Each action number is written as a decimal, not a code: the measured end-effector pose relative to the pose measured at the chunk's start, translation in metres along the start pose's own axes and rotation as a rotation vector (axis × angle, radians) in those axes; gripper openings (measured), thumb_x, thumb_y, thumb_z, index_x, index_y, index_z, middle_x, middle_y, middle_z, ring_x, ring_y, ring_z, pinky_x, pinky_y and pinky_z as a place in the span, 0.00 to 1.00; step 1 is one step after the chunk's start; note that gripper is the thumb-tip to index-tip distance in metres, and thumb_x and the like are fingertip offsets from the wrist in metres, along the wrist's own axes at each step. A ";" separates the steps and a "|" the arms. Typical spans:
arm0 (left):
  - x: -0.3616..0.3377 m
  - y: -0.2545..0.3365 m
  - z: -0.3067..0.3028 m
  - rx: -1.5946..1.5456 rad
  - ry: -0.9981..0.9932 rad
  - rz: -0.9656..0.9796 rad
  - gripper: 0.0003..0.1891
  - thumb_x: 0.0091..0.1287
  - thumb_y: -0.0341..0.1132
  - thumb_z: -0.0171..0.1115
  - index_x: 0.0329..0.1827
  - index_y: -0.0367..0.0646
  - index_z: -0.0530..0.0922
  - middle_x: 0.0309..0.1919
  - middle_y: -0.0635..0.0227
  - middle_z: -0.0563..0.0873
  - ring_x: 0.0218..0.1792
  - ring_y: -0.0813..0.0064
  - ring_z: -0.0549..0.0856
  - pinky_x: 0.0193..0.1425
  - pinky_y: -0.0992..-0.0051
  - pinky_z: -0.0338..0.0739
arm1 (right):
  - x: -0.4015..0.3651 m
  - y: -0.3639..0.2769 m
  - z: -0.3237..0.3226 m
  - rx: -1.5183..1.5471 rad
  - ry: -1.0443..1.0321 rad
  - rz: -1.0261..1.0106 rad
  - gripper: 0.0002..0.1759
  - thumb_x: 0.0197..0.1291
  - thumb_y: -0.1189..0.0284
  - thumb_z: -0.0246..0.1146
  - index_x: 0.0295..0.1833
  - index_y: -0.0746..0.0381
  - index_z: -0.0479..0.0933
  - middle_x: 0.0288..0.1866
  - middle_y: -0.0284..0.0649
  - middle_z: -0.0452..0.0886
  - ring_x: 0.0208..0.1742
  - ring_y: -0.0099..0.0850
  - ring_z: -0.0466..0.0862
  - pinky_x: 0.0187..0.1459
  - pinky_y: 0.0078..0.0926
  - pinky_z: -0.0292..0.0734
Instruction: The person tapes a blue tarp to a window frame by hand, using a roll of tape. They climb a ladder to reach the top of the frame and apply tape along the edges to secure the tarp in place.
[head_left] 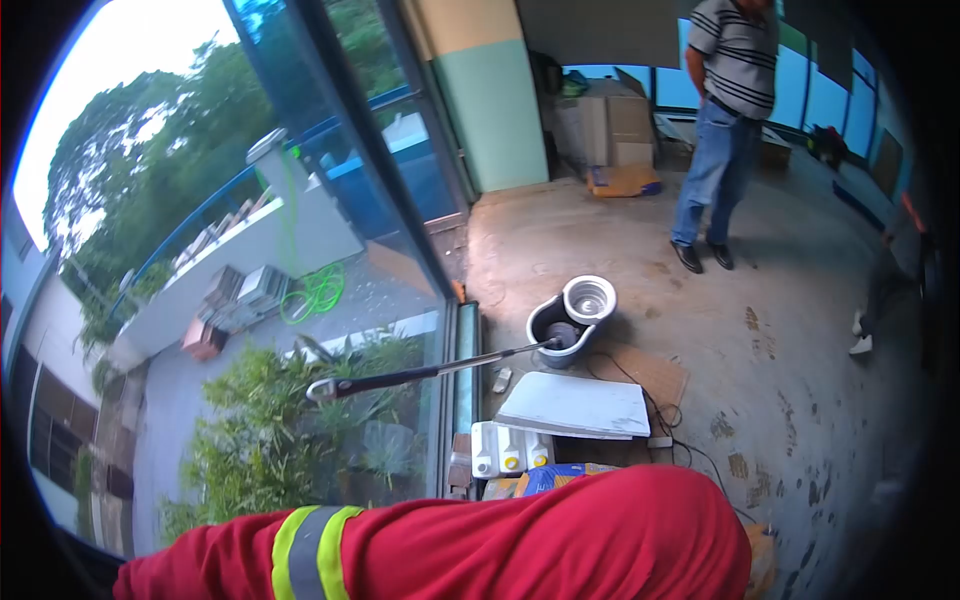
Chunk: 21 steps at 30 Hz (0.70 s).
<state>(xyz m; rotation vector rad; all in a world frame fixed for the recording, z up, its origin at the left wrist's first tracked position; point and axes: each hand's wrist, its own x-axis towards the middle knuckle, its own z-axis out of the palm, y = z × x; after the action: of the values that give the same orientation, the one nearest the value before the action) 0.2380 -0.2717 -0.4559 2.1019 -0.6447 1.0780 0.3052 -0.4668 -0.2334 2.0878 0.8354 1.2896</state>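
Note:
Neither of my hands shows in the head view. A bent limb in red work clothing (560,530), with a yellow and grey reflective band (317,550), fills the bottom of the view. Just beyond it are white plastic jugs (490,447), two with yellow caps, and a blue and orange bag (560,476). A pale flat board (575,404) lies behind these. Farther off stands a spin mop bucket (566,352) with a round metal basket (589,299). A mop (420,372) rests in the bucket, its handle slanting left across the window frame.
A person (730,120) in a striped shirt and jeans stands at the back. Cardboard boxes (628,120) are stacked by the green and cream pillar (490,110). A black cable (655,405) trails over the floor by flat cardboard. Beyond the glass grow plants (270,430).

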 end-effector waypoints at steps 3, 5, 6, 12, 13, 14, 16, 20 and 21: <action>-0.007 -0.034 -0.016 0.036 -0.005 0.008 0.29 0.68 0.49 0.64 0.62 0.32 0.76 0.45 0.39 0.85 0.46 0.38 0.84 0.48 0.52 0.78 | 0.079 -0.066 0.014 0.097 0.198 -0.022 0.11 0.64 0.69 0.58 0.48 0.58 0.81 0.54 0.39 0.82 0.48 0.33 0.85 0.55 0.39 0.80; -0.017 -0.033 -0.023 0.057 -0.025 -0.056 0.29 0.68 0.50 0.64 0.62 0.33 0.76 0.44 0.38 0.85 0.45 0.38 0.84 0.47 0.52 0.78 | 0.101 -0.106 -0.021 0.123 0.294 0.040 0.11 0.64 0.69 0.58 0.47 0.58 0.81 0.53 0.39 0.83 0.46 0.33 0.86 0.54 0.38 0.81; -0.019 -0.027 -0.025 0.084 -0.030 -0.095 0.30 0.68 0.50 0.65 0.62 0.33 0.76 0.43 0.38 0.85 0.45 0.38 0.84 0.47 0.51 0.78 | 0.098 -0.112 -0.029 0.122 0.307 0.074 0.10 0.64 0.69 0.58 0.47 0.58 0.82 0.53 0.39 0.83 0.45 0.33 0.87 0.53 0.38 0.82; -0.006 -0.001 -0.038 0.091 -0.089 -0.241 0.40 0.65 0.38 0.64 0.80 0.48 0.56 0.30 0.42 0.85 0.36 0.40 0.85 0.41 0.48 0.77 | 0.075 -0.095 -0.070 -0.100 0.148 -0.052 0.10 0.61 0.70 0.62 0.46 0.57 0.83 0.67 0.34 0.75 0.67 0.31 0.75 0.70 0.40 0.69; -0.005 -0.001 -0.040 0.098 -0.100 -0.236 0.41 0.66 0.39 0.64 0.80 0.48 0.54 0.29 0.41 0.84 0.35 0.40 0.85 0.40 0.48 0.77 | 0.074 -0.097 -0.075 -0.142 0.123 -0.041 0.10 0.59 0.70 0.63 0.46 0.57 0.83 0.67 0.33 0.75 0.68 0.30 0.74 0.70 0.39 0.68; -0.007 0.003 -0.044 0.115 -0.139 -0.267 0.41 0.66 0.39 0.64 0.81 0.47 0.53 0.29 0.41 0.84 0.34 0.40 0.85 0.40 0.48 0.77 | 0.072 -0.100 -0.076 -0.165 0.145 -0.058 0.09 0.59 0.70 0.63 0.44 0.57 0.84 0.63 0.32 0.77 0.65 0.29 0.75 0.67 0.38 0.70; -0.006 0.006 -0.047 0.134 -0.167 -0.276 0.42 0.66 0.39 0.63 0.81 0.46 0.52 0.28 0.43 0.85 0.32 0.42 0.86 0.37 0.50 0.79 | 0.076 -0.097 -0.071 -0.200 0.249 -0.075 0.09 0.60 0.69 0.62 0.44 0.56 0.84 0.58 0.31 0.79 0.61 0.27 0.77 0.62 0.36 0.73; -0.009 0.001 -0.044 0.158 -0.118 -0.210 0.42 0.67 0.39 0.62 0.81 0.44 0.50 0.27 0.46 0.85 0.28 0.46 0.87 0.33 0.52 0.83 | 0.075 -0.101 -0.075 -0.191 0.275 -0.080 0.12 0.60 0.69 0.62 0.49 0.55 0.82 0.57 0.30 0.78 0.61 0.26 0.76 0.62 0.35 0.72; -0.010 0.000 -0.044 0.154 -0.104 -0.191 0.42 0.67 0.39 0.62 0.81 0.44 0.50 0.27 0.46 0.86 0.27 0.46 0.87 0.33 0.52 0.83 | 0.076 -0.102 -0.075 -0.182 0.291 -0.108 0.12 0.60 0.69 0.63 0.50 0.54 0.82 0.57 0.30 0.78 0.61 0.26 0.76 0.62 0.34 0.72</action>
<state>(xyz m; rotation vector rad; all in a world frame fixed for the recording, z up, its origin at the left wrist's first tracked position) 0.2106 -0.2379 -0.4457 2.3121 -0.4098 0.9426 0.2407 -0.3334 -0.2332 1.7157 0.9020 1.5703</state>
